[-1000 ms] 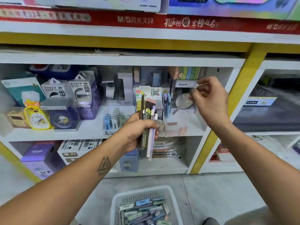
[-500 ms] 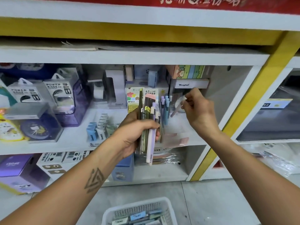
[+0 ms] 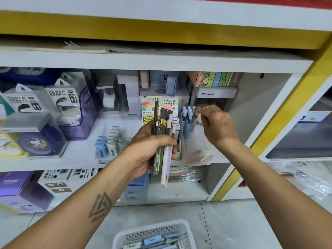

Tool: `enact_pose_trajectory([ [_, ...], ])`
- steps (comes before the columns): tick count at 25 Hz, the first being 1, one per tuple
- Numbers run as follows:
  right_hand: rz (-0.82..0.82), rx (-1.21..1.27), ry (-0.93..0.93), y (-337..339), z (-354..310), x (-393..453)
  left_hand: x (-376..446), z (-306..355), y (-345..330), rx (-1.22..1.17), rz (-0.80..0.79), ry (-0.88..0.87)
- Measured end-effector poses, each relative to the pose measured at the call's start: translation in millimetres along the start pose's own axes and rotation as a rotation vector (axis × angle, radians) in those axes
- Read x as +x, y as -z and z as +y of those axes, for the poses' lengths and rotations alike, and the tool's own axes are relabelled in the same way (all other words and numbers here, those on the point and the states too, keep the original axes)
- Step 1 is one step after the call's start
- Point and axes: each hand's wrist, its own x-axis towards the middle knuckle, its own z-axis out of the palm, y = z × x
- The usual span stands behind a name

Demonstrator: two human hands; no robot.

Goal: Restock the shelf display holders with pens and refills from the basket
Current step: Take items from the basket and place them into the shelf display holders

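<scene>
Left hand [image 3: 152, 148]: you gripped a bundle of pens and refill packs [image 3: 164, 139], fingers curled round it, upright, in front of the middle shelf [image 3: 80, 159]; one lilac-and-white pen [image 3: 166, 164] hung lowest out of the fist.

Right hand [image 3: 218, 126]: fingers bent, fingertips [image 3: 200, 110] pinched together at the tops of the pastel pens [image 3: 187, 119] standing in the clear display holder [image 3: 195, 141]. A slim pale item seemed to sit in that pinch; the view was too blurred to be sure.

Change over the last second: your right hand travelled from up near the Henghui dispenser [image 3: 214, 95] down and leftward to the holder's pens, and your head moved closer to the shelf. The bundle in your left hand kept its place.

Reading: one item was likely being seated in, or straightened within, the holder. The bundle looked undiminished, so most of this handful remained to be placed.

Stock source: white basket [image 3: 154, 234] on the floor below, holding further packs.

Adjacent, untouched: power bank boxes [image 3: 61, 103], correction tapes [image 3: 111, 141].
</scene>
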Motion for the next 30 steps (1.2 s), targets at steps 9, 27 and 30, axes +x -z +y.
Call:
enact_pose_trajectory([
  [9, -0.181, -0.215, -0.284, 13.1, -0.2, -25.7, -6.6, -3.6, -7.3, -0.011, -0.045, 0.021],
  [27, -0.413, 1.056, -0.439, 34.0, -53.5, -33.4, -1.7, -8.3, -8.7, -0.066, -0.084, 0.071],
  [30, -0.364, 1.160, -0.513, 39.6, -48.4, -29.8, 1.0, -8.1, -9.0, -0.062, -0.099, 0.051],
])
